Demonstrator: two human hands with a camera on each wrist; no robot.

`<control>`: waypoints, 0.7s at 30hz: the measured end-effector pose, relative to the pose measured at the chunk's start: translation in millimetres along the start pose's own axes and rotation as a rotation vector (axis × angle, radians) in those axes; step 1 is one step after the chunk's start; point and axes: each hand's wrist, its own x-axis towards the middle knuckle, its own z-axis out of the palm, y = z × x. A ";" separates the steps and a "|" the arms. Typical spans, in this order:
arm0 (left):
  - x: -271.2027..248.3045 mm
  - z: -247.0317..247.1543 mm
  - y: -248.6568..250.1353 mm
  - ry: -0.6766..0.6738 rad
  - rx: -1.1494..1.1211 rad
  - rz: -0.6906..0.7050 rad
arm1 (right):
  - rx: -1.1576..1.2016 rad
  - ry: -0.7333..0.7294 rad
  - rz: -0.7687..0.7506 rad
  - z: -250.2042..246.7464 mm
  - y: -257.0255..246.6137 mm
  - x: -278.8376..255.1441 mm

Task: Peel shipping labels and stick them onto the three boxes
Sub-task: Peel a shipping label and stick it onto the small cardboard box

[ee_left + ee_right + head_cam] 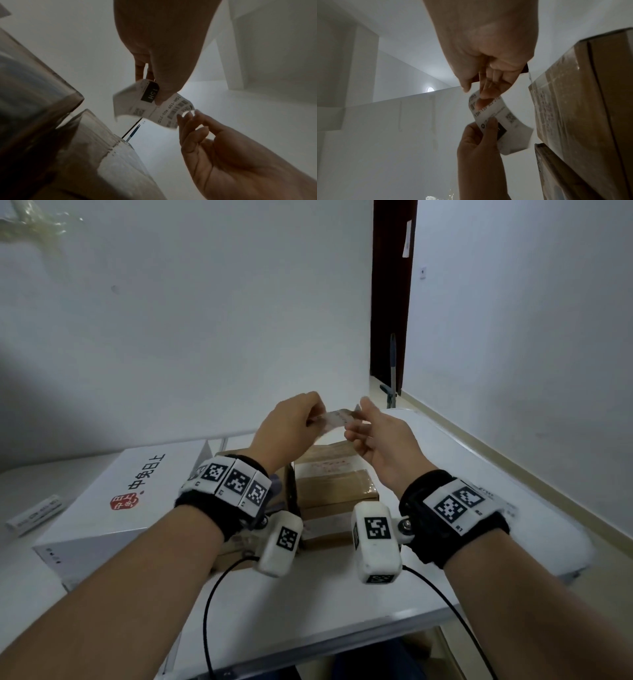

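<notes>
left hand (291,428): pinching label (337,418) at one end
right hand (380,440): pinching its other end
label: held above brown boxes (334,484), curled

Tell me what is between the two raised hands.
The shipping label spans the gap, with the left hand pinching one end and the right hand pinching the other. It hangs in the air above the brown boxes. The head view shows this.
</notes>
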 end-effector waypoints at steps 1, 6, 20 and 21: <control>0.7 0.0 -0.2 0.006 -0.043 -0.078 | 0.000 -0.023 -0.004 -1.0 -1.9 0.2; 3.1 -7.5 3.9 -0.006 -0.624 -0.508 | -0.099 -0.145 -0.061 -6.3 -4.9 0.5; -13.1 -11.0 12.2 -0.249 -0.918 -0.679 | -0.365 -0.199 -0.214 -17.6 -6.0 11.5; -14.4 -10.1 13.0 -0.266 -0.915 -0.679 | -0.351 -0.196 -0.218 -18.8 -5.3 11.9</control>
